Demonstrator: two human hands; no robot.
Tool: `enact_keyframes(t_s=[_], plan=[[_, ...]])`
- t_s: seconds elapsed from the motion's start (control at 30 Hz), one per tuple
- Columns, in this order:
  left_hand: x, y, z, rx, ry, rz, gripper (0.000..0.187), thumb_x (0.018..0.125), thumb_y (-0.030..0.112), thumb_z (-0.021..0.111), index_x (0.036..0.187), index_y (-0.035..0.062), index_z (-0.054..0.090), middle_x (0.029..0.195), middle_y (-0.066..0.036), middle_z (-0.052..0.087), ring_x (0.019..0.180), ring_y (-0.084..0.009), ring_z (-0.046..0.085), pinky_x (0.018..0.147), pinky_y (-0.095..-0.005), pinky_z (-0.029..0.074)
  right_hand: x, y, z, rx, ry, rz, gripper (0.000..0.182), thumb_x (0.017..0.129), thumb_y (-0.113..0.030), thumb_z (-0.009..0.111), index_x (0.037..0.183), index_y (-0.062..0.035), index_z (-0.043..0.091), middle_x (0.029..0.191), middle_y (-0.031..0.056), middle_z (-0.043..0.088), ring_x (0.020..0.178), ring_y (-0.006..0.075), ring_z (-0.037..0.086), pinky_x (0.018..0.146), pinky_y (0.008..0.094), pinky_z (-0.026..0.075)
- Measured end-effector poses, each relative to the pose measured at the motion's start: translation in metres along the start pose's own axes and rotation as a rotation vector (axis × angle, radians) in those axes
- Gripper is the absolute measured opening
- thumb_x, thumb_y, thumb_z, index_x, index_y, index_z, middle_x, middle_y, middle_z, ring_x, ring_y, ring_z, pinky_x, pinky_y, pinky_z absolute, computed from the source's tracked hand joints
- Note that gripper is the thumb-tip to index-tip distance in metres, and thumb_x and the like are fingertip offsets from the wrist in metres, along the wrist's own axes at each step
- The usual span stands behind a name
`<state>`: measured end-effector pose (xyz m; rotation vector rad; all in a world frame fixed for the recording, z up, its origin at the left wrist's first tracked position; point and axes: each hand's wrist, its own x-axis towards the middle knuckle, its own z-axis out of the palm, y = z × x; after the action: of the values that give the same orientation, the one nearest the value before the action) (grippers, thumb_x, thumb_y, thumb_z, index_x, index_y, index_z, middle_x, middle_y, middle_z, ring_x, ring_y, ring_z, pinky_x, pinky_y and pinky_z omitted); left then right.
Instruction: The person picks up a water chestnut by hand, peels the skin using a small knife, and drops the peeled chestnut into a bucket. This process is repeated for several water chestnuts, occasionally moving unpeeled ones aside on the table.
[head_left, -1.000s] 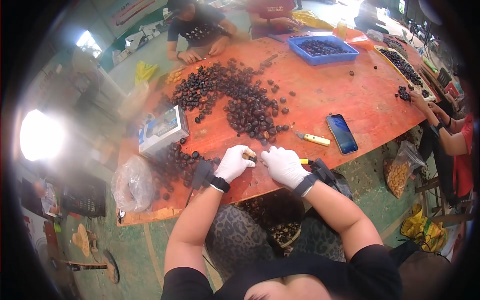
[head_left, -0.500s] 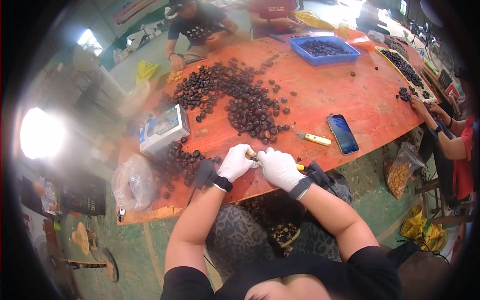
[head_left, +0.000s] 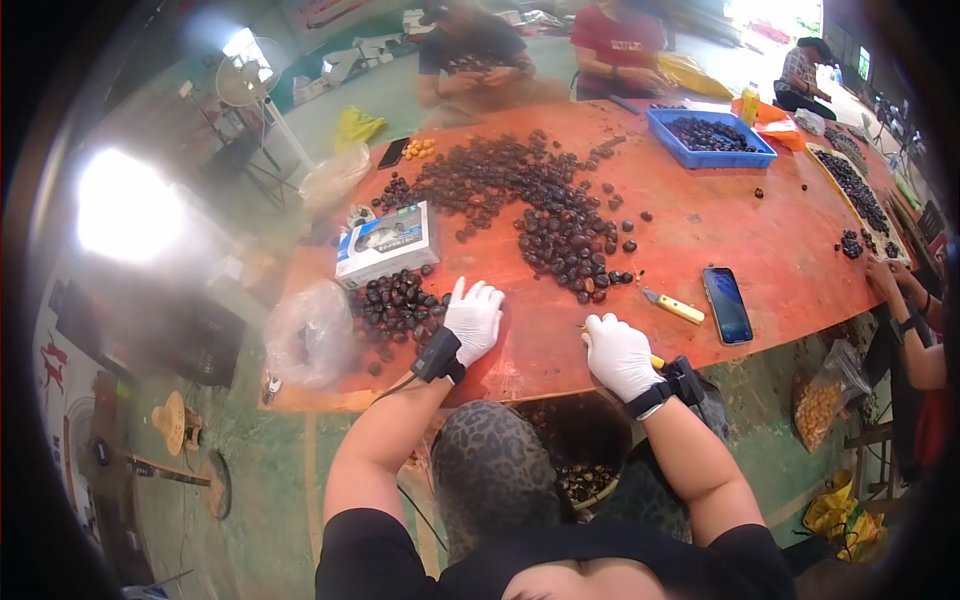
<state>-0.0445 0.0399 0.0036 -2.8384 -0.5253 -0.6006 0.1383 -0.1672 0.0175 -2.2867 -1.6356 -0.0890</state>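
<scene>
My left hand, in a white glove, lies at the right side of a small pile of dark brown chestnuts. Its fingers are stretched out and spread, with nothing visible in them. My right hand, also gloved, is closed near the table's front edge. From behind its fist a yellow knife handle sticks out, and a small tip shows at the front; most of the knife is hidden. Ahead of both hands spreads a larger heap of chestnuts on the red table.
Right of the heap lie another yellow-handled knife and a phone. A white box and a plastic bag are on the left. Farther off stands a blue tray. Several people sit around; a basket of shells is below.
My hands, together over the table's front edge before, have parted. The left has opened and moved left to the small pile; the right keeps its knife. The view has shifted.
</scene>
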Motion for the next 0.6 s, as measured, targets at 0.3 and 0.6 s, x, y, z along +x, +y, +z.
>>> enact_keyframes(t_s=[0.3,0.6], plan=[[-0.022,-0.044,0.013,0.190,0.012,-0.266,0.017,0.084,0.013,0.056,0.100,0.0078,0.060,0.104,-0.012,0.062,0.105,-0.0308,0.060,0.098,-0.0483,0.041,-0.002,0.000,0.005,-0.030,0.024,0.007,0.017,0.093,-0.026,0.058,0.095,-0.0089,0.056,0.086,0.0140,0.060,0.077,0.0313,0.067,0.062,0.0436,0.054],[-0.026,-0.048,0.006,0.254,-0.168,-0.360,0.050,0.095,0.038,0.055,0.137,0.0090,0.052,0.138,-0.018,0.052,0.129,-0.0392,0.047,0.106,-0.0546,0.036,-0.003,-0.002,-0.002,-0.024,-0.006,0.018,0.018,0.093,-0.026,0.058,0.097,-0.0086,0.057,0.087,0.0144,0.061,0.080,0.0320,0.067,0.064,0.0441,0.054]])
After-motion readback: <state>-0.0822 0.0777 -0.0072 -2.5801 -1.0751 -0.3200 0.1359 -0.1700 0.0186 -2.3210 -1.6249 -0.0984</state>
